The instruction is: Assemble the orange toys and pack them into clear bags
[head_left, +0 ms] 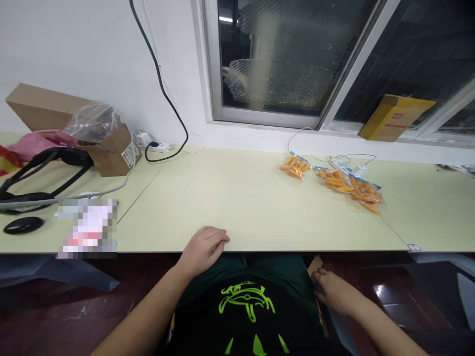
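My left hand (205, 250) rests at the front edge of the pale table (230, 198). Its fingers are curled together, and nothing shows in them. Below the table edge, beside my right thigh, my right hand (334, 292) is bent with its fingertips partly hidden. A brown, cardboard-like piece (315, 265) pokes up by those fingers; whether they grip it or something under it is unclear. Farther back on the table, right of centre, lie a small clear bag of orange sticks (296, 166) and two overlapping bags, one left (335, 179) and one right (366, 192).
At left are an open cardboard box (113, 153), a black strap-like frame (70, 157), a black mouse (23, 225) and a blurred-out flat item (91, 225). A black cable (163, 91) hangs to a power strip (163, 147). A yellow box (397, 117) leans on the window.
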Demonstrator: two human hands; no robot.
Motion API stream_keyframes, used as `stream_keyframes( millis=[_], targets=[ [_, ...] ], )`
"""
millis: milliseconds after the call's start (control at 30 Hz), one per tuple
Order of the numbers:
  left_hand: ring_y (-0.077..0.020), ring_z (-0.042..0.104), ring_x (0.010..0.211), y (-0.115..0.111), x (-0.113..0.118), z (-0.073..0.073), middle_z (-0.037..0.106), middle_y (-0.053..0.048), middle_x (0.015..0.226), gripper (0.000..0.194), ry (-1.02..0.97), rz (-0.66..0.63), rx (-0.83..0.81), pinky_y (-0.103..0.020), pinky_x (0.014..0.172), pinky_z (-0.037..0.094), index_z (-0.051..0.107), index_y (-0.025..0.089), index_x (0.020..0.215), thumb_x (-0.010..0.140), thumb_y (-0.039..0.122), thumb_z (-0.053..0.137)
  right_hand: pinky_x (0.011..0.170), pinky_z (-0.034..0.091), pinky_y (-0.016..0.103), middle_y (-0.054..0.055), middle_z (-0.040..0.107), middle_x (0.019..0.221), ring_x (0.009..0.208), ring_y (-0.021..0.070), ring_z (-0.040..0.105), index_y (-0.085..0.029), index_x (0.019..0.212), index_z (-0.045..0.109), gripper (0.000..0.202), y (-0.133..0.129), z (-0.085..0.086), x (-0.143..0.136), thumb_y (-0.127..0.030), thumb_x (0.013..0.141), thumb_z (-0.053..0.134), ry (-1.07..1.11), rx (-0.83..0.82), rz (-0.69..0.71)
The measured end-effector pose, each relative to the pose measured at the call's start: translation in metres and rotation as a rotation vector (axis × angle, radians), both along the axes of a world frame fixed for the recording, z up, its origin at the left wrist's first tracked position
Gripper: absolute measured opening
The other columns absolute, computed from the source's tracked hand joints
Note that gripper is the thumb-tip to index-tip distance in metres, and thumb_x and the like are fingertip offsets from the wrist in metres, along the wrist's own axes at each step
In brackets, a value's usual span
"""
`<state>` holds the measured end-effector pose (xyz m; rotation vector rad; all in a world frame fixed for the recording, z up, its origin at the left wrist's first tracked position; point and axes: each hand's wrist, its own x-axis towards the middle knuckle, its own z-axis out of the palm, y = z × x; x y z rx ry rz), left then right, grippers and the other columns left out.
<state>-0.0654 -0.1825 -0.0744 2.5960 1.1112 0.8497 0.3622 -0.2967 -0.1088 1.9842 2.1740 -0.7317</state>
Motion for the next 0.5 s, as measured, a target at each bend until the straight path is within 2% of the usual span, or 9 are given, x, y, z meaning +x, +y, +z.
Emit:
stream_keyframes(
  millis=[67,100,167,233,333,433,500],
  targets=[
    [-0.0181,0.068,0.104,-0.013,-0.008,-0.005,0.074,-0.003,0.103,0.021,-0.074,-0.101,0.006,-0.037,0.096,0.054,0.067,0.024,0.104,0.095,0.012,0.053,0.097,0.047,0.039,0.013,0.064,0.115,0.110,0.0292,0.060,-0.021,0.103,0.072,0.031,-0.017,-0.037,0.007,-0.016,0.076,0.057,0.033,0.058,-0.042],
    [-0.0176,0.068,0.104,-0.022,-0.013,-0.009,0.074,-0.004,0.104,0.023,-0.105,-0.110,0.008,-0.036,0.096,0.054,0.066,0.024,0.107,0.095,0.010,0.054,0.101,0.046,0.041,0.013,0.062,0.119,0.113,0.0292,0.059,-0.022,0.110,0.070,0.035,-0.027,-0.052,0.012,-0.018,0.079,0.054,0.061,0.114,-0.083],
    [-0.0181,0.069,0.104,-0.041,-0.025,-0.019,0.074,-0.004,0.105,0.025,-0.142,-0.106,0.019,-0.034,0.095,0.056,0.066,0.025,0.111,0.093,0.009,0.057,0.110,0.041,0.047,0.013,0.057,0.131,0.123,0.0309,0.055,-0.023,0.129,0.060,0.048,-0.047,-0.074,0.020,-0.024,0.081,0.054,0.135,0.232,-0.206],
    [-0.0176,0.071,0.098,-0.063,-0.040,-0.032,0.075,-0.004,0.100,0.021,-0.148,-0.031,0.011,-0.031,0.090,0.058,0.066,0.025,0.108,0.093,0.012,0.059,0.115,0.037,0.049,0.014,0.053,0.139,0.133,0.0329,0.049,-0.021,0.137,0.053,0.056,-0.066,-0.090,0.026,-0.035,0.083,0.054,0.211,0.293,-0.334],
    [-0.0161,0.074,0.084,-0.094,-0.071,-0.054,0.076,-0.001,0.091,0.013,-0.076,0.125,-0.051,-0.024,0.077,0.060,0.069,0.028,0.102,0.094,0.021,0.061,0.115,0.040,0.047,0.014,0.055,0.141,0.136,0.0335,0.051,-0.023,0.143,0.044,0.067,-0.091,-0.104,0.031,-0.049,0.083,0.055,0.378,0.265,-0.564],
    [-0.0171,0.076,0.084,-0.124,-0.110,-0.074,0.078,0.001,0.098,0.019,-0.033,0.273,-0.081,-0.021,0.074,0.062,0.069,0.031,0.109,0.095,0.028,0.057,0.104,0.051,0.042,0.012,0.069,0.125,0.119,0.0340,0.065,-0.024,0.128,0.051,0.066,-0.111,-0.108,0.030,-0.061,0.075,0.061,0.540,0.148,-0.731],
    [-0.0174,0.077,0.078,-0.145,-0.135,-0.080,0.079,0.003,0.092,0.020,-0.041,0.420,-0.107,-0.021,0.066,0.062,0.070,0.031,0.104,0.094,0.028,0.053,0.098,0.055,0.039,0.011,0.073,0.116,0.111,0.0333,0.070,-0.025,0.115,0.056,0.062,-0.121,-0.105,0.028,-0.067,0.070,0.062,0.573,0.081,-0.792]
  ],
)
